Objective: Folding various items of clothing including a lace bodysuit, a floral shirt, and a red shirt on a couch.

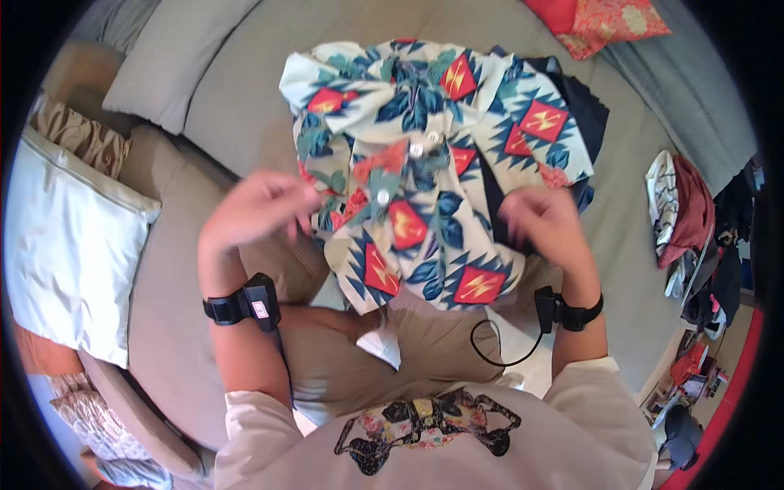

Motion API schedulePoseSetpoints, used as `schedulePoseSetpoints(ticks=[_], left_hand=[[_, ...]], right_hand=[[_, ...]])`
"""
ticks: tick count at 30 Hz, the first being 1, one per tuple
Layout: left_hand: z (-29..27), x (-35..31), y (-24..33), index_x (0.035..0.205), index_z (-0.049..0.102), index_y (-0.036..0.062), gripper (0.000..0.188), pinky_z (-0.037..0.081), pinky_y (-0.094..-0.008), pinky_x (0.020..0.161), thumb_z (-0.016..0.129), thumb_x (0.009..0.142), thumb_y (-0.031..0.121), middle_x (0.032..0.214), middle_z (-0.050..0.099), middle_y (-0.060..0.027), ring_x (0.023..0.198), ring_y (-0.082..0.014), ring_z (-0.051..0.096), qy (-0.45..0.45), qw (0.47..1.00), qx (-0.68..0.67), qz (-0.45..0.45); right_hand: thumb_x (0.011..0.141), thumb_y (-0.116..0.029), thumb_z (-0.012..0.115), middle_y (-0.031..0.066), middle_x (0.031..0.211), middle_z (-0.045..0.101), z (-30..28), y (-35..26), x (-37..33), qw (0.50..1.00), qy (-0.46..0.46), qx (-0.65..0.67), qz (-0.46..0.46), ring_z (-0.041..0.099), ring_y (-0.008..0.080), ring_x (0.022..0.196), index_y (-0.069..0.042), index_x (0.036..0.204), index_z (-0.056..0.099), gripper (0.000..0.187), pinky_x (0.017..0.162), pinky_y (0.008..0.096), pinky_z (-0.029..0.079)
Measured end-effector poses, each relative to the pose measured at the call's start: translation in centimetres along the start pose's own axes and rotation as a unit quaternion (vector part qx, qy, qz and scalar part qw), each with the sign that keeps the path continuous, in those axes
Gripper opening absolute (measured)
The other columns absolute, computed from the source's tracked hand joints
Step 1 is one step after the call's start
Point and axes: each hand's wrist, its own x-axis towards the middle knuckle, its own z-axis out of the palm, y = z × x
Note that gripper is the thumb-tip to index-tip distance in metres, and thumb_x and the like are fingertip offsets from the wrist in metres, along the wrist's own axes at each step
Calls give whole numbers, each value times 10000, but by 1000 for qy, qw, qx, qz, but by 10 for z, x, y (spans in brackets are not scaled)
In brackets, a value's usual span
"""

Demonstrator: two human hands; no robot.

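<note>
Across the taupe couch: patterned button-front shirt, dark cloth showing beneath its right side.
Left hand at the shirt's left edge, right hand by its right; fingers blurred, cannot tell whether either pinches fabric.

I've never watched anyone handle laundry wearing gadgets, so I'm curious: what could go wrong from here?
The loose cable by the right wristband loops close to the patterned shirt's hem and might snag on it. The shirt also lies rumpled over a dark cloth, so pulling one could drag the other. Creases might set too, since its fabric is bunched between the left hand and right hand.
</note>
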Motion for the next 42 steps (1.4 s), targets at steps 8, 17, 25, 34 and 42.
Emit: schedulePoseSetpoints(ticks=[8, 17, 25, 34, 42], left_hand=[[-68, 165, -22, 1160, 690, -42, 445, 536, -496, 817, 708, 927, 337, 943, 726, -226, 917, -444, 688, 414, 849, 313, 100], [-128, -20, 53, 1181, 672, -47, 256, 510, -240, 806, 561, 1064, 151, 1033, 726, -47, 870, -86, 654, 415, 805, -298, 301], [-100, -353, 168, 943, 704, -37, 105, 429, -251, 611, 671, 844, -46, 728, 617, -46, 677, -84, 525, 533, 834, 143, -13], [95, -670, 285, 970, 741, 53, 304, 517, -430, 743, 852, 718, 182, 817, 573, -114, 746, -336, 611, 359, 852, 349, -155], [90, -811, 200, 1012, 653, 67, 171, 478, -570, 633, 607, 982, 229, 674, 600, -255, 703, -475, 627, 441, 778, 246, -374]], right_hand=[[931, -223, 678, 270, 1033, 681, -73, 7, 72, 825, 350, -443, -39, 677, 434, 962, 17, 1103, 661, 295, 827, 486, 550], [1033, -28, 469, 73, 1037, 627, -148, -80, -15, 832, 539, 47, -127, 587, 133, 912, 18, 1236, 539, 220, 804, 258, 479], [1040, -45, 470, 56, 953, 631, -173, -231, -74, 847, 474, -198, -137, 576, 110, 752, -17, 1256, 556, 235, 656, 263, 478], [924, 7, 468, 135, 914, 655, -178, -383, -222, 877, 268, -333, -221, 644, 233, 843, 6, 1117, 602, 234, 800, 354, 517], [981, -19, 483, 214, 1038, 693, -30, -458, -157, 799, 228, -465, -304, 683, 371, 955, -14, 1184, 629, 250, 851, 423, 526]])
